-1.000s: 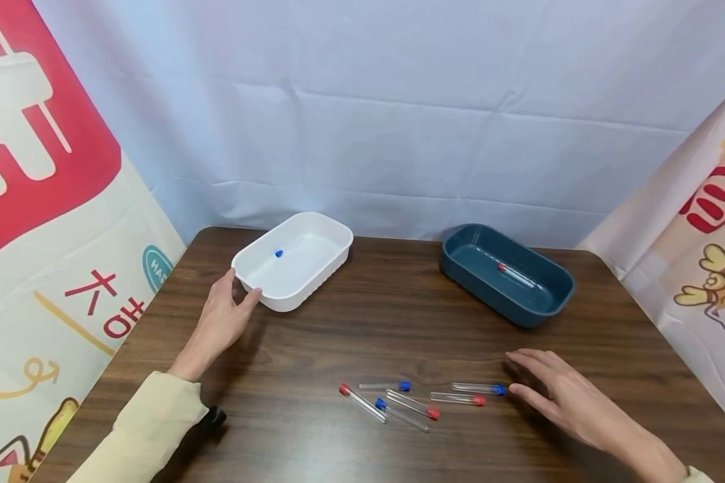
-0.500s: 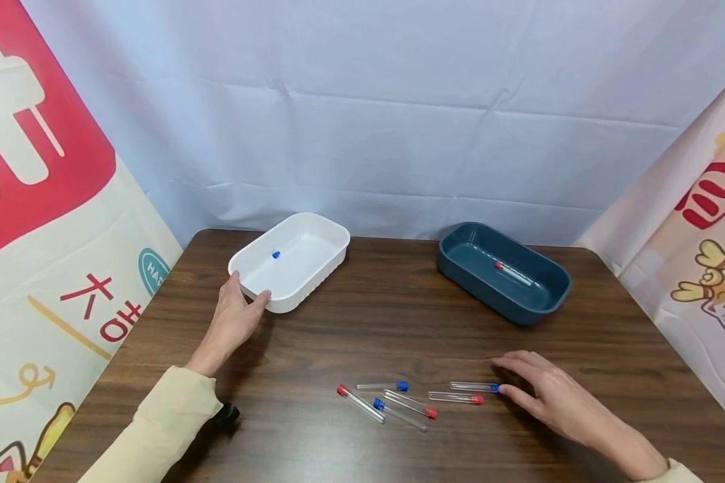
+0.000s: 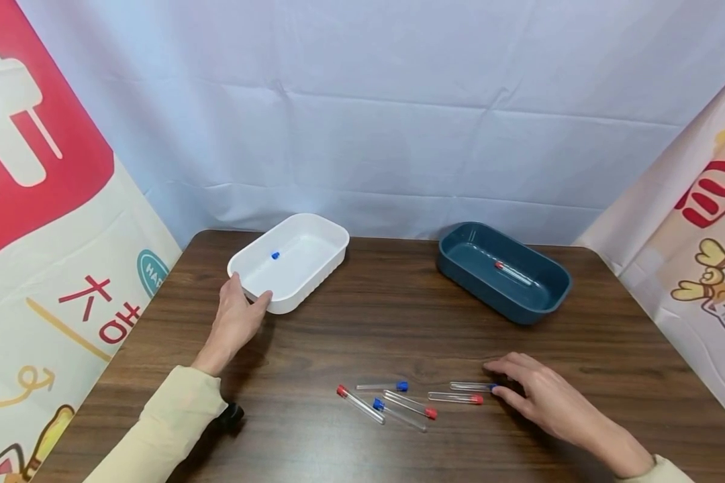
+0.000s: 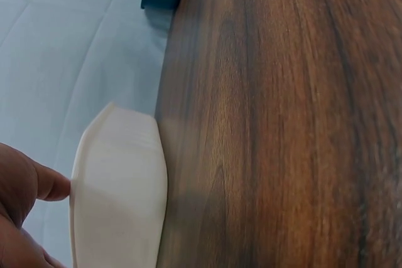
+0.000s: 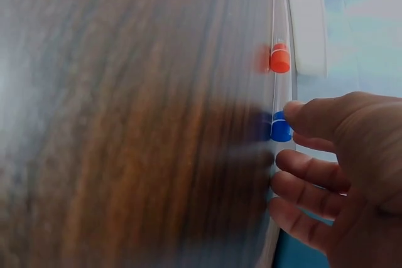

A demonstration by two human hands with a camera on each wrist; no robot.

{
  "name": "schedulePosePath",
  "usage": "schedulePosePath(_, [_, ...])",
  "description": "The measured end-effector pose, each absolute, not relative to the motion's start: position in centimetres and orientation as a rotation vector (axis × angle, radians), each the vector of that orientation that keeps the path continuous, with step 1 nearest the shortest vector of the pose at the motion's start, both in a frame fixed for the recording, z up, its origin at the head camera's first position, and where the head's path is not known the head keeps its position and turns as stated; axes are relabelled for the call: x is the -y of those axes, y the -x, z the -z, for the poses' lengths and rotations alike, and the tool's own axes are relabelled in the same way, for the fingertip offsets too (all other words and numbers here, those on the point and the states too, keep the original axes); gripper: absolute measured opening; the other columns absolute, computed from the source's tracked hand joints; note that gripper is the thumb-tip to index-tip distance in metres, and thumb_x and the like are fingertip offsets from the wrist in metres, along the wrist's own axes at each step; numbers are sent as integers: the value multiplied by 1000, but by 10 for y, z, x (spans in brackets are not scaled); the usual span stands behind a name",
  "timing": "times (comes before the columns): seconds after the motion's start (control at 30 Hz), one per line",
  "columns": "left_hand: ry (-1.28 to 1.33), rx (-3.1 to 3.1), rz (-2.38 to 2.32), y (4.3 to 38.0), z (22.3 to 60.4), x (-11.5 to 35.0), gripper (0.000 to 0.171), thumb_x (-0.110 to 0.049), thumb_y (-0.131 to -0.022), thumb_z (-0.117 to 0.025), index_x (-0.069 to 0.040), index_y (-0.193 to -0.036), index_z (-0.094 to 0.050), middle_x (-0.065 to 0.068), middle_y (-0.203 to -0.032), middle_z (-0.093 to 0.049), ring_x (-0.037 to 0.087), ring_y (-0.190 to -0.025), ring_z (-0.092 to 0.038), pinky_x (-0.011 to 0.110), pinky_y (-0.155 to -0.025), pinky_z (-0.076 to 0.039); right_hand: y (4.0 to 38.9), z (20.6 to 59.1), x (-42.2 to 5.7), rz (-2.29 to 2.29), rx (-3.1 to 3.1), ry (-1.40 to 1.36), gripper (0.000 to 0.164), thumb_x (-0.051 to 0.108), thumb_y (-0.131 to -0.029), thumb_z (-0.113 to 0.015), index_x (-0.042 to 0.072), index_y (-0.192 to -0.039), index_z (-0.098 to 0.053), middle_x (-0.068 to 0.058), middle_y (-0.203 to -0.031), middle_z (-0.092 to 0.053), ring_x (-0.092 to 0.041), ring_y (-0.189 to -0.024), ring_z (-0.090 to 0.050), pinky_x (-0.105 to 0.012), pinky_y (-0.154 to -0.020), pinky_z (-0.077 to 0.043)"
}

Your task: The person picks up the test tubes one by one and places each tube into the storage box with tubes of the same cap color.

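the right hand (image 3: 546, 399) lies low on the wooden table (image 3: 350, 335), fingers loose and spread, fingertips touching the blue-capped test tube (image 3: 472, 386). a red-capped test tube (image 3: 456, 398) lies just beside it. the left hand (image 3: 234, 318) holds the near corner of the white tray (image 3: 332, 258), thumb on its rim. a blue tray (image 3: 540, 305) sits well apart, with one tube inside.

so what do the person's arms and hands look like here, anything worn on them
Both hands are bare: no gloves, rings or watch show on the left hand or the right hand. Each arm wears a plain pale cream long sleeve reaching the wrist. A small black object shows under the left cuff.
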State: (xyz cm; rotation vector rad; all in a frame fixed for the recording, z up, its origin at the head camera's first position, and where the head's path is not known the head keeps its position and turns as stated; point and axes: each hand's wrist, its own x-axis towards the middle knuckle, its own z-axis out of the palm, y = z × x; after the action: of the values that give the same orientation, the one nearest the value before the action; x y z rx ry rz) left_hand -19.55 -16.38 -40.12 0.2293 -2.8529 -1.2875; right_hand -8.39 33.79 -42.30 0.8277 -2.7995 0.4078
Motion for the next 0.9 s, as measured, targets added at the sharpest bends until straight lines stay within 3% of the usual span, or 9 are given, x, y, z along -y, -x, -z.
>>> schedulePosePath(0.3, [-265,2866,1273,192,403,162,96,-43,-103,-56,5,-162,4,30,-166,-6,49,-149,-24,63,-116,-26,87,426,-334,-399,2768,-847,32,12,-86,-85,16,-116,-75,11,-111,-67,-7,-98,-63,-35,-78,-58])
schedulePosePath(0.9, [-233,2871,1264,194,407,163,98,-47,-104,-54,3,-163,5,28,-168,-3,49,-149,-23,63,-116,-26,90,427,-331,-402,2791,-785,23,11,-86,-84,18,-107,-76,15,-98,-63,0,-84,-55,-29,-68,-53])
